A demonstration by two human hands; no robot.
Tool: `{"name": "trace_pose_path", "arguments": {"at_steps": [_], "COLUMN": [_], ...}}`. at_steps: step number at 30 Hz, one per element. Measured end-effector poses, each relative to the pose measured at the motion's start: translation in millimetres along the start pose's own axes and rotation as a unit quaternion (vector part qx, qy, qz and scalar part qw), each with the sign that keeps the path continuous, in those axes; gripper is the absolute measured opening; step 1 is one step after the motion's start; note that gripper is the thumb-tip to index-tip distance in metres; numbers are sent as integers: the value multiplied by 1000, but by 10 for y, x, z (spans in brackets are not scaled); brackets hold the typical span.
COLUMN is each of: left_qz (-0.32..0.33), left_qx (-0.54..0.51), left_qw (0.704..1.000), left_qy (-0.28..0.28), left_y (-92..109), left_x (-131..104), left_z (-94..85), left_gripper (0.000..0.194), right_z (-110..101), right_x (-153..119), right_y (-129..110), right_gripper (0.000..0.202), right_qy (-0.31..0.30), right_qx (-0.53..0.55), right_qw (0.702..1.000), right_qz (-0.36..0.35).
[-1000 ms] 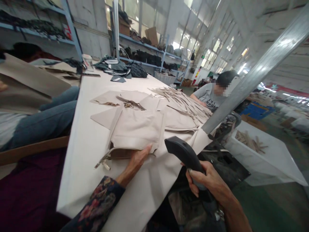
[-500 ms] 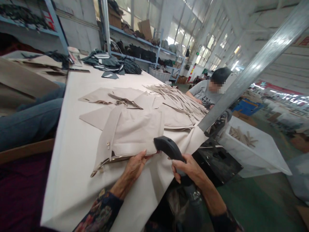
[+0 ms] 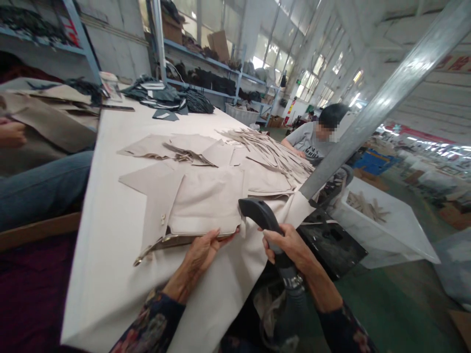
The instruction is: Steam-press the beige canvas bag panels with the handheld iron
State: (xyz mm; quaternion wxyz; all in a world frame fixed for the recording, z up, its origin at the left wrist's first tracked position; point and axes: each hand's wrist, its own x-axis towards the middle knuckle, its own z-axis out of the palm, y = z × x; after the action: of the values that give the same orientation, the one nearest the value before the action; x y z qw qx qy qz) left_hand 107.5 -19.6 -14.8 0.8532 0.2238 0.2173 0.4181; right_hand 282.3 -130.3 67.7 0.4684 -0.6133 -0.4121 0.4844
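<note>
Brought nozzle [image 3: 259, 214] nearer bag [image 3: 208, 201] — clasped in right grip [image 3: 286, 243], bag edge in left grip [image 3: 200, 251]; likely soft, light — hold there.

No wording can be read with certainty: the dark print across the chest of the grey T-shirt [image 3: 312, 137] worn by the person beyond the worktop [image 3: 96, 206] is lettering, but too small and blurred to spell out. Large red characters [image 3: 455, 62] stand high at the upper right, partly cut by the picture's edge and too faint to make out. Red marks [image 3: 69, 32] by the left-hand shelf [image 3: 44, 43] are equally illegible.
</note>
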Motion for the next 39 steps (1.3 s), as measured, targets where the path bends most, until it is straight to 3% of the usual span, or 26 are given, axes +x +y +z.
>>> {"name": "trace_pose_path", "arguments": {"at_steps": [4, 7, 10, 13, 17, 21, 24, 27, 33, 39], "left_qz": [43, 139, 211, 212, 204, 177, 150, 144, 149, 152], "left_qx": [11, -12, -69, -93, -75, -92, -131, -149, -175, -178], "left_qw": [993, 971, 947, 949, 959, 946, 934, 933, 930, 937], "left_qy": [109, 193, 232, 212, 180, 256, 298, 294, 287, 261], "left_y": [56, 150, 264, 341, 425, 562, 619, 608, 594, 524], "left_x": [-139, -202, -200, -210, -283, -308, -274, -235, -225, -227], "left_z": [-15, -60, -115, -166, -193, -152, -148, -186, -238, -252], "left_gripper": [26, 21, 26, 32, 27, 4, 19, 28, 25, 22], "right_z": [-93, -54, 93, 305, 550, 708, 786, 834, 941, 1167], "right_x": [-96, -224, -267, -220, -50, 147, 257, 339, 501, 710], "right_y": [-108, -146, -185, -238, -248, -205, -225, -276, -366, -556], "right_gripper": [29, 27, 26, 24, 21, 24, 22, 18, 17, 23], "right_qy": [18, -17, -80, -138, -155, -189, -206, -218, -248, -268], "right_qx": [23, -8, -62, -97, -130, -121, -110, -128, -141, -119], "right_qw": [999, 1000, 995, 986, 979, 975, 972, 968, 958, 956], "right_qz": [-21, -14, -15, 6, 14, -3, -2, 2, 36, 15]}}
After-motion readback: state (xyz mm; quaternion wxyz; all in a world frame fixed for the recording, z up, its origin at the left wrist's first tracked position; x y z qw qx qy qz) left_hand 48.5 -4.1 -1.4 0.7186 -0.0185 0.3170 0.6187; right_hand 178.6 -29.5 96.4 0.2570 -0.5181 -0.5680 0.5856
